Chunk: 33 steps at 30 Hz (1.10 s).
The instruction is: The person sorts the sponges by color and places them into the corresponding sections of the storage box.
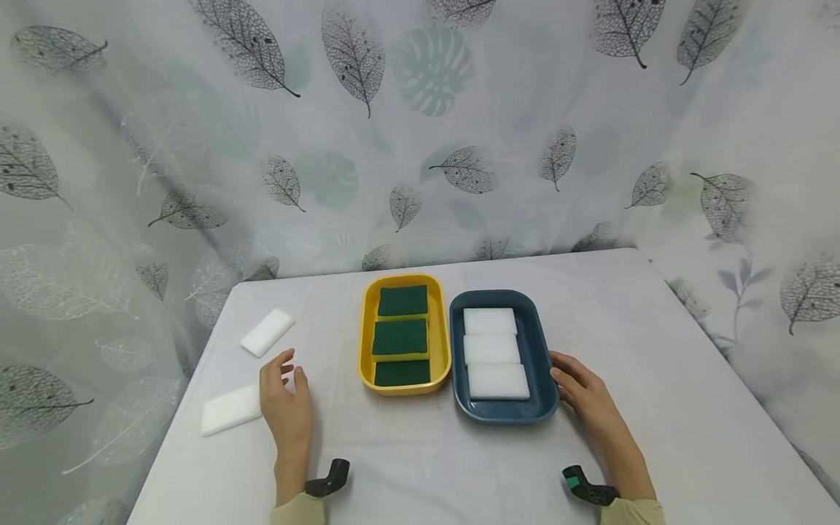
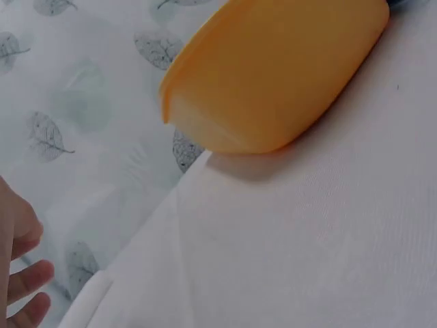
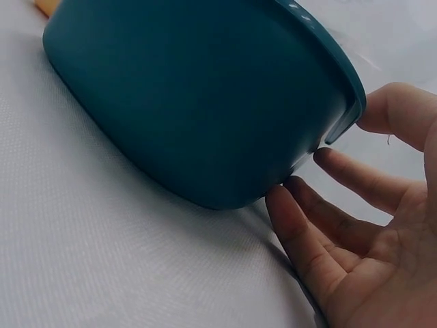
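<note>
My left hand (image 1: 287,408) hovers at the left of the table, its fingers loosely bent and holding nothing. A white sponge (image 1: 231,410) lies right beside it, partly hidden by the hand. Farther back is a second white sponge (image 1: 267,332). With its fingertips, my right hand (image 1: 590,401) touches the outer right side of the blue tray (image 1: 467,413); in the right wrist view the thumb meets the rim and the other fingers (image 3: 300,225) lie against the wall below. Three white sponges (image 1: 497,381) sit in a column inside this tray.
Left of the blue tray stands a yellow tray (image 1: 364,364) with three green-and-yellow scrub sponges (image 1: 400,337). Both trays rest on a white-covered table (image 1: 420,467). Behind and around the table hangs a leaf-patterned cloth (image 1: 394,160).
</note>
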### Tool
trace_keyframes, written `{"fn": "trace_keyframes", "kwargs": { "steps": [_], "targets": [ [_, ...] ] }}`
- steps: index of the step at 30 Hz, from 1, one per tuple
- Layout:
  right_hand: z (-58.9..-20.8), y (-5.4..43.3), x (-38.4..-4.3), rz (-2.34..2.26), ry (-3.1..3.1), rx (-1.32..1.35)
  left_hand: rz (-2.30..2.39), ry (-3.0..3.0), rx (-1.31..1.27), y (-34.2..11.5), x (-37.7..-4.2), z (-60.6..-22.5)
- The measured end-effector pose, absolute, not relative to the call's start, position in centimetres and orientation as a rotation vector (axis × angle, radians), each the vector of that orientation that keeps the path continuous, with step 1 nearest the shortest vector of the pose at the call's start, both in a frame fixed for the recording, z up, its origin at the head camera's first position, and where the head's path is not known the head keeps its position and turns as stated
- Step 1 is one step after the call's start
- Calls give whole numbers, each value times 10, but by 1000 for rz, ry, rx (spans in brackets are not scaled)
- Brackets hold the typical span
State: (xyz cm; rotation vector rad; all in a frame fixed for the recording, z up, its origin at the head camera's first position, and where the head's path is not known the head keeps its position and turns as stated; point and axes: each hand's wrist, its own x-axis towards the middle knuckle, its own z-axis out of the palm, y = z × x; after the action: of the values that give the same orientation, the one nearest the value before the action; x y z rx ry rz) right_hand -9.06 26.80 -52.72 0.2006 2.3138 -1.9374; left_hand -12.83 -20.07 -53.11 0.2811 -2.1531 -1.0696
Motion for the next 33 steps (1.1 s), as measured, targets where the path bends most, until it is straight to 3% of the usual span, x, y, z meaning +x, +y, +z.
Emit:
{"fn": "trace_keyframes", "kwargs": {
  "steps": [14, 33],
  "targets": [
    [-528, 268, -91, -1940, 2315, 205, -771, -2285, 473, -228, -118, -534],
    [-526, 265, -90, -1943, 2312, 241, -907, -2168, 930, -265, -104, -534]
  ]
}}
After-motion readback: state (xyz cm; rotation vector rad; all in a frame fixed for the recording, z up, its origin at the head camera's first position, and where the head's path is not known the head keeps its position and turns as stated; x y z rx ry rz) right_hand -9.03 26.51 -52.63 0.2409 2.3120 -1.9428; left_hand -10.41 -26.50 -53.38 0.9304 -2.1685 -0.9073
